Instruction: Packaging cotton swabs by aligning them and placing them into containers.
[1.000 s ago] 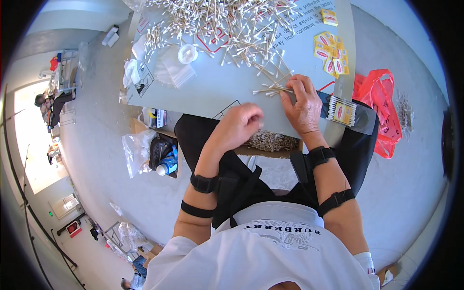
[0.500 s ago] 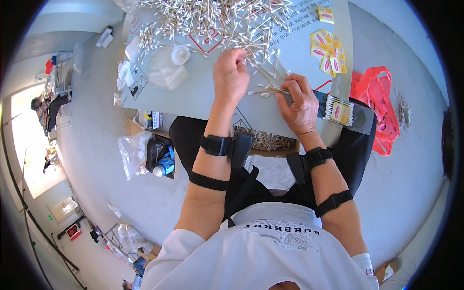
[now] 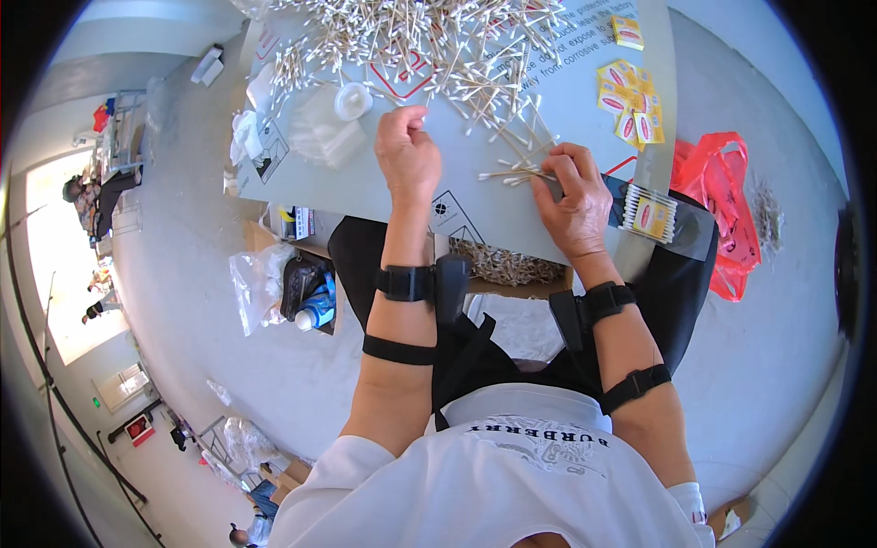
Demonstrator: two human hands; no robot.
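A large heap of loose cotton swabs (image 3: 411, 36) spreads over the far part of the grey board (image 3: 356, 192). My left hand (image 3: 408, 160) is held over the board just short of the heap, its fingers curled into a pinch; what sits at the fingertips, if anything, is too small to make out. Farther right, my right hand (image 3: 577, 201) is closed with thumb and fingers on the ends of a few cotton swabs (image 3: 507, 173), whose white tips point left. A filled pack of swabs with a yellow label (image 3: 649, 215) lies beside it at the board's right edge.
Yellow labels (image 3: 630, 100) lie far right on the board. Clear plastic bags (image 3: 324, 137) and a round white lid (image 3: 353, 101) are at left. A box of swabs (image 3: 507, 263) is below the board; a red plastic bag (image 3: 722, 210) hangs at right.
My left hand has drawn back from the swab heap, moving left and slightly nearer. The right hand keeps its pinch on the swabs. The whole view has shifted a little.
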